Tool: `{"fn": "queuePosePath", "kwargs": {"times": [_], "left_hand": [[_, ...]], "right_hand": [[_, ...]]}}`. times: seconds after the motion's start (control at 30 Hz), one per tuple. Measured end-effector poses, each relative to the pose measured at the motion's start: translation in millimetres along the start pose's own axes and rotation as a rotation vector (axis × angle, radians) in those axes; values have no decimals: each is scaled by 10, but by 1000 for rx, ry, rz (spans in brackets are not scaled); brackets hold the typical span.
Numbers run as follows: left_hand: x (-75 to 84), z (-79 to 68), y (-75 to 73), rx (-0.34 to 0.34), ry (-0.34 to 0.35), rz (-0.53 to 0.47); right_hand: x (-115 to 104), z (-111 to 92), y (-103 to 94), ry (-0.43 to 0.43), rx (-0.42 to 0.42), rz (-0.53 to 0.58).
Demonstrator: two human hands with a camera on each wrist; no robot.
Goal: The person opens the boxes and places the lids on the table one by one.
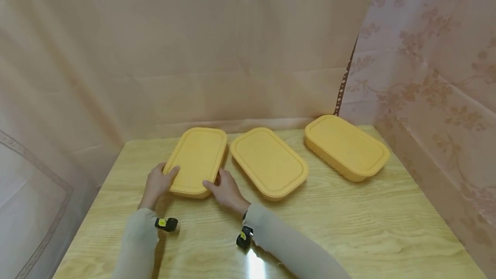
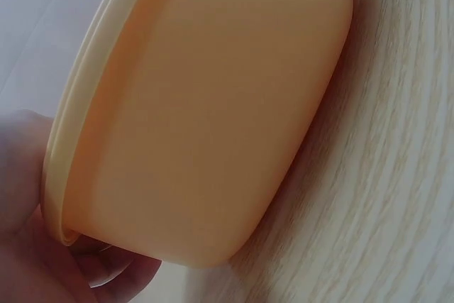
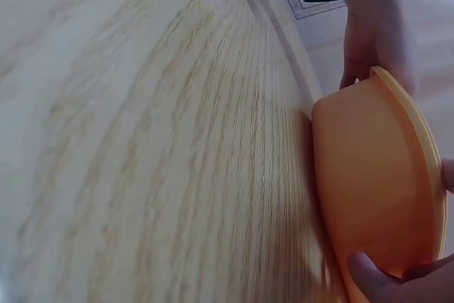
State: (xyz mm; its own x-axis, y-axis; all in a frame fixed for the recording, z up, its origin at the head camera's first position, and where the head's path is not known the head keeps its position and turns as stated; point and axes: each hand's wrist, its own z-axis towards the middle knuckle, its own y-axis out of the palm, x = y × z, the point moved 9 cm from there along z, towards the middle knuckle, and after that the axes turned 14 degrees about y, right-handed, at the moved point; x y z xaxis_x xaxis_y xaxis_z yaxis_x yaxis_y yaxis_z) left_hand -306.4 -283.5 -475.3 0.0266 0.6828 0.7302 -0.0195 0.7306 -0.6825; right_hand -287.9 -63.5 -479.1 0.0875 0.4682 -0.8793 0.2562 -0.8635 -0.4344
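Gripping the leftmost yellow box (image 2: 220, 118) from opposite sides: left hand (image 1: 156, 184) and right hand (image 1: 227, 192), thumbs (image 1: 209, 185) over lid (image 1: 199, 154).

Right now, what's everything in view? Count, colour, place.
table: 1, pale yellow wood grain, centre
left container: 1, yellow, lidded, table's left
middle container: 1, yellow, lidded, table's middle
right container: 1, yellow, lidded, table's right
beige drape: 1, beige, behind table
floral drape: 1, pinkish with brown flowers, right
dark strip: 1, brown with pale marks, between drapes
bordered cloth: 1, pale with brownish band, lower left
wrist devices: 2, black with yellow labels, at wrists
sleeves: 2, pale beige, forearms
left hand: 1, bare, gripping left container's near left side
right hand: 1, bare, gripping its near right side
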Motion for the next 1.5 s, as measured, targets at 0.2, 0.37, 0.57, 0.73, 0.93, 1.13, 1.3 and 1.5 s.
{"fn": "queuePosePath", "kwargs": {"times": [0.2,0.37,0.57,0.73,0.93,1.13,1.3,1.5], "left_hand": [[13,-26,-21,3,6,-1],[0,-49,-12,-4,-10,6],[-14,-64,5,-2,-30,4],[14,-88,-4,22,-26,3],[68,-100,-37,58,-16,7],[116,-121,-86,90,-33,9],[123,-159,-128,114,-48,22],[98,-187,-202,151,-59,38]], "right_hand": [[29,4,29,4,-43,-25],[14,-3,22,-39,-62,7],[9,-11,2,-50,-72,29],[-3,8,-36,-59,-58,16],[-25,35,-60,-66,-65,22],[-55,56,-72,-52,-87,58],[-79,87,-61,-45,-99,69],[-130,114,-5,-59,-121,100]]}}
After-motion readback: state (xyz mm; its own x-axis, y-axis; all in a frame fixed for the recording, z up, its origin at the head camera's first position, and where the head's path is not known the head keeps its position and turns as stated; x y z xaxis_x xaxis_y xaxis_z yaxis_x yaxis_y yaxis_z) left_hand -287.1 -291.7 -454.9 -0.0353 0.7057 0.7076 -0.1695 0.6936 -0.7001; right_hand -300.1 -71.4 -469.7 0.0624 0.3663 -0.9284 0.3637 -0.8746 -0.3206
